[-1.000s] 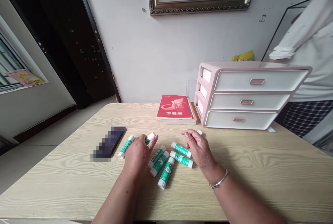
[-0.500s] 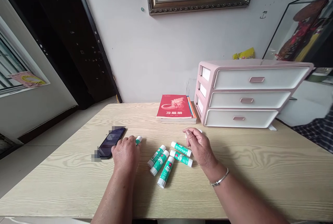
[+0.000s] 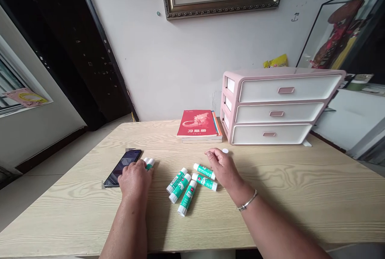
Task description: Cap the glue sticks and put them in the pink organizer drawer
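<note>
Green sticks (image 3: 180, 183) lie just left of the loosely curled right hand (image 3: 224, 167); the left hand (image 3: 134, 177) clasps another pair (image 3: 149, 163).

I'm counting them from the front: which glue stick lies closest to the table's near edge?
The glue stick that reaches furthest forward of the three lying side by side in the middle; all the others lie farther back.

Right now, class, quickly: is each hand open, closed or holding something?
Left hand: fingers curled over two green-and-white plastic glue sticks; whether it grips them cannot be told.
Right hand: fingers curled shut, nothing visibly held.
</note>
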Demonstrator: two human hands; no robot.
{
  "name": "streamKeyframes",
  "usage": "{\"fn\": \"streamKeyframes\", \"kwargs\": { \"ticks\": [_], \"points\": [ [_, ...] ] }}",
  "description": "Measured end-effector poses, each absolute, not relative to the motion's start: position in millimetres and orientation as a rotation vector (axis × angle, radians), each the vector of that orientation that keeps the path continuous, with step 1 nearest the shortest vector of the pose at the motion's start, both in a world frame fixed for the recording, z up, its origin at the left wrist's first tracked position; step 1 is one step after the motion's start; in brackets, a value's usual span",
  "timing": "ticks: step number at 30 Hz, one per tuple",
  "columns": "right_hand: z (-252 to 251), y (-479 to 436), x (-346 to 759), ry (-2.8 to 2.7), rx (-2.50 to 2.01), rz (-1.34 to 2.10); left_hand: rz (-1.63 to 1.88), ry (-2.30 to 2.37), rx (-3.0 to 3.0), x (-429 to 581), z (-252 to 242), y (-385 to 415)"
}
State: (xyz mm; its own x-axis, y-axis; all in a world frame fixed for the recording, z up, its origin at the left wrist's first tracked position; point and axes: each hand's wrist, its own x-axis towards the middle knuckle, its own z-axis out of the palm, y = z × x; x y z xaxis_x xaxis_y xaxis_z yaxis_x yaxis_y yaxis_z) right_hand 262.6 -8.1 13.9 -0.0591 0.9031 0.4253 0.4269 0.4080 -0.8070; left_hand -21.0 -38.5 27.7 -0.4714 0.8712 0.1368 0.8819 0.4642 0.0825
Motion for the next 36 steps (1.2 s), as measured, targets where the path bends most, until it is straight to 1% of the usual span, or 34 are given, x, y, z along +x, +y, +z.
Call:
{"fn": "streamKeyframes", "kwargs": {
  "ticks": [3,6,10,12,15,24,30,36],
  "points": [
    [13,-8,263,-1.784,-1.284,0.526,-0.273,-2.577,-1.544,-21,26,-38],
    [14,-11,263,-1.929,-1.344,0.455,-0.482,-2.465,-1.608,-17,21,-37],
    [14,-15,262,-2.064,-1.402,0.333,-0.769,-2.273,-2.050,3,14,-38],
    [13,-16,261,-2.086,-1.448,0.283,-0.849,-2.184,-2.276,16,14,-39],
    [10,-16,260,-2.118,-1.523,0.243,-0.922,-2.127,-2.445,32,18,-43],
    [3,-13,257,-2.178,-1.547,0.262,-0.682,-2.288,-2.525,35,23,-47],
    [2,-10,257,-2.172,-1.503,0.307,-0.610,-2.354,-2.552,33,22,-44],
    [-5,-3,257,-2.053,-1.478,0.389,-0.598,-2.332,-2.576,31,22,-43]
  ]
}}
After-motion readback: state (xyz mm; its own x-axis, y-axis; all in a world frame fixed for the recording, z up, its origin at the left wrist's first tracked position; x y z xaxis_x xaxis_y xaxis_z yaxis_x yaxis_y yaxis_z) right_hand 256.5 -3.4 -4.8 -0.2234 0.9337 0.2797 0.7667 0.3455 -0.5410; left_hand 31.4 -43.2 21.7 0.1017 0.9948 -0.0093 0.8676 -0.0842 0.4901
